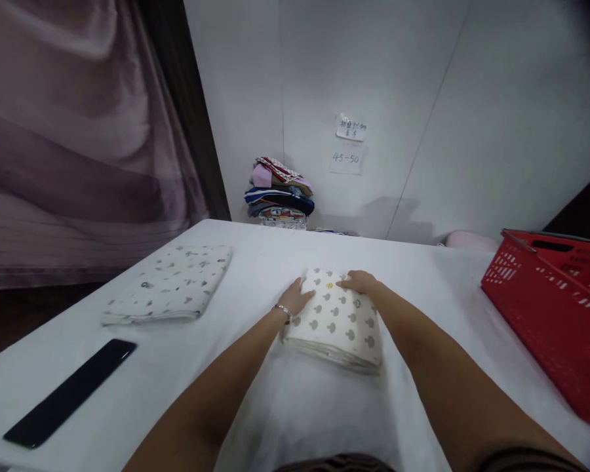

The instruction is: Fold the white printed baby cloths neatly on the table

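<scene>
A folded white printed cloth lies on the white desk, straight in front of the person, its layered fold edge turned toward the near side. Grey mushroom-like shapes are scattered over it, with one yellow motif near the far edge. Both hands are on it. The left hand sits at its far left side, thumb spread away from the fingers and laid over the top; a bracelet rings that wrist. The right hand rests on the far right corner, its fingers pointing inward across the print. Whether either hand pinches the fabric or only presses it can't be made out

Well to the left, another folded white cloth with small scattered prints lies flat on the desk, and nearer the person is a long, flat black slab with a glossy face, set at a slant. A red plastic basket with slotted sides stands on the right. Beyond the far edge of the desk, a stack of folded fabrics is piled against the pale wall, where two paper notes hang one above the other, the lower reading "45-50". A pinkish curtain drapes at the far left
</scene>
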`<state>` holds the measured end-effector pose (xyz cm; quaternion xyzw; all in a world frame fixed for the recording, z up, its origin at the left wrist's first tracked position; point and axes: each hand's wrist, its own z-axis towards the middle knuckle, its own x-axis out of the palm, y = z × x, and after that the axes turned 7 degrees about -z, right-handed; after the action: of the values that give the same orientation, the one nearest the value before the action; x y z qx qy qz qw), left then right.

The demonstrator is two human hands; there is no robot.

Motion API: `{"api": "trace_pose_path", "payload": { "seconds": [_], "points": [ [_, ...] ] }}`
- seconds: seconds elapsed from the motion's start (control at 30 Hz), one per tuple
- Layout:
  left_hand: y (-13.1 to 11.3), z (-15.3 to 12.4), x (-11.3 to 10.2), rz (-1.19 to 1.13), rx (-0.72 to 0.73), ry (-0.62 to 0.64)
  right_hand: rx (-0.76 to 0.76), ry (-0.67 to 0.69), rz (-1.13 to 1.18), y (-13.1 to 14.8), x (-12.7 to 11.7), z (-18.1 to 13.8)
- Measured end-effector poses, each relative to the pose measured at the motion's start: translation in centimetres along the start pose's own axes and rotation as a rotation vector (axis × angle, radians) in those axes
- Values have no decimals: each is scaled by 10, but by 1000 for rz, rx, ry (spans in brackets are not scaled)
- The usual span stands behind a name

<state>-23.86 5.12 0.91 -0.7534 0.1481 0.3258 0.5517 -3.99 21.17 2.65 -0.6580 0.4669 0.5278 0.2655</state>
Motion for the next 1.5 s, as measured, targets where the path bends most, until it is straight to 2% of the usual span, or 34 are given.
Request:
{"api": "trace_pose_path", "payload": {
  "seconds": [0.13,0.3,0.4,0.47,0.63,0.73,0.83,0.9,0.97,1.07,1.17,1.23,1.37,1.5],
  "points": [
    [12,-25,-14,-81,-73,46,156,24,94,-30,2,-24],
    [24,-50,-19,-275,-143,-22,314,66,233,-66,15,-75],
    [23,-64,-9,-513,-246,-18,367,95,313,-80,29,-105],
    [18,-74,2,-646,-302,18,363,51,294,-86,37,-120],
    [1,-95,27,-730,-329,44,323,-13,159,-90,39,-140],
    [-5,-103,34,-729,-318,4,187,-220,84,-71,32,-144],
    [-6,-105,38,-698,-300,-10,-160,-457,73,-32,38,-147],
    [-4,-105,41,-655,-265,-20,-373,-447,45,-3,51,-149],
    [-2,-104,44,-636,-242,-33,-502,-340,-9,17,66,-153],
    [0,-101,45,-679,-287,-22,-558,-221,-49,30,81,-156],
    [1,-97,42,-710,-337,-7,-558,-215,8,29,81,-158],
    [1,-95,41,-719,-350,-5,-579,-298,93,29,78,-162],
    [0,-100,38,-702,-327,-19,-680,-560,254,35,80,-182],
    [3,-114,37,-653,-285,-60,-731,-627,177,34,89,-209]
  ]
}}
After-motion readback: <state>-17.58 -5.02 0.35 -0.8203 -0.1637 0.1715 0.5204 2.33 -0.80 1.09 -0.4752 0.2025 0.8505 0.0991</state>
